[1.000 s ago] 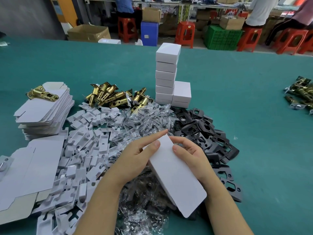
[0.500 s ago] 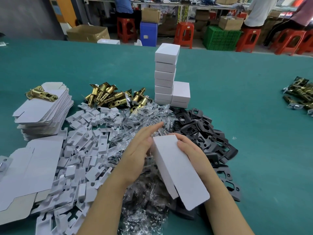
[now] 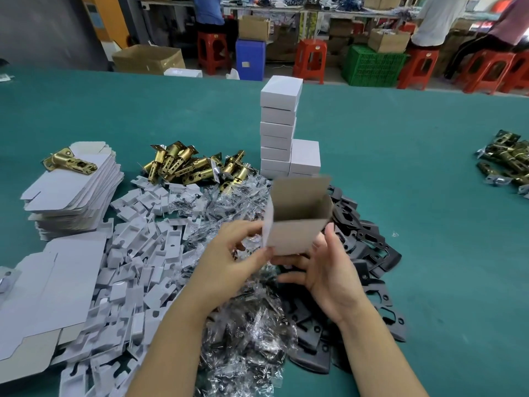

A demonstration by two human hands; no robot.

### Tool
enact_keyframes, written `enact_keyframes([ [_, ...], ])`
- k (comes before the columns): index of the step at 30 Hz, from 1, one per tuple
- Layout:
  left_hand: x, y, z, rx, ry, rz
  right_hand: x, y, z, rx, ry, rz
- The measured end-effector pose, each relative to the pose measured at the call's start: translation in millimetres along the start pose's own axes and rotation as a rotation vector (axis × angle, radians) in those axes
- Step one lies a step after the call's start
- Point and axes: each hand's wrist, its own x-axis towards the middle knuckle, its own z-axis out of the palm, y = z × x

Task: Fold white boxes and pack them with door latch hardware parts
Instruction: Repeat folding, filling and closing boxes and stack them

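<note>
A half-formed white box [image 3: 297,222] stands upright in front of me, its open top and grey-brown inside facing me. My left hand [image 3: 229,262] pinches its lower left edge. My right hand [image 3: 329,270] cups its bottom right, thumb up along the side. Below the hands lie clear bags of screws [image 3: 252,333]. Brass latches [image 3: 189,164] lie in a heap at the back left. Black plates [image 3: 363,239] spread out on the right. White card inserts [image 3: 137,253] are piled on the left.
Folded white boxes [image 3: 279,124] are stacked behind the work, a shorter stack [image 3: 305,157] beside them. Flat box blanks [image 3: 71,193] with one brass latch [image 3: 70,163] on top sit far left. More latches [image 3: 506,161] lie far right on the green table [image 3: 429,196]. People sit on red stools beyond.
The box was lying slanted with its white side up between my hands. It now stands upright and opened out, with my hands lower on it.
</note>
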Motion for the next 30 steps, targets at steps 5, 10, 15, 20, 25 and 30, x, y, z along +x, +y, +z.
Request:
enact_keyframes([
  [5, -2, -1, -4, -0.131, -0.018, -0.077, -1, 5, 6, -0.119, -0.014, -0.097],
  [10, 0, -5, 0, 0.058, 0.002, -0.055, -2, 5, 8, -0.06, 0.004, -0.131],
  [15, 2, -2, 2, 0.079, 0.156, -0.15, 2, 10, 7, -0.02, 0.099, -0.127],
  [20, 12, -5, -3, 0.226, 0.208, -0.257, 4, 13, 5, 0.041, 0.112, -0.096],
  [25, 29, 8, -7, 0.37, 0.181, -0.261, 6, 16, 0, -0.009, 0.098, -0.106],
  [30, 87, 18, -25, 0.667, 0.12, -0.23, 6, 15, 0, -0.002, 0.092, -0.093],
])
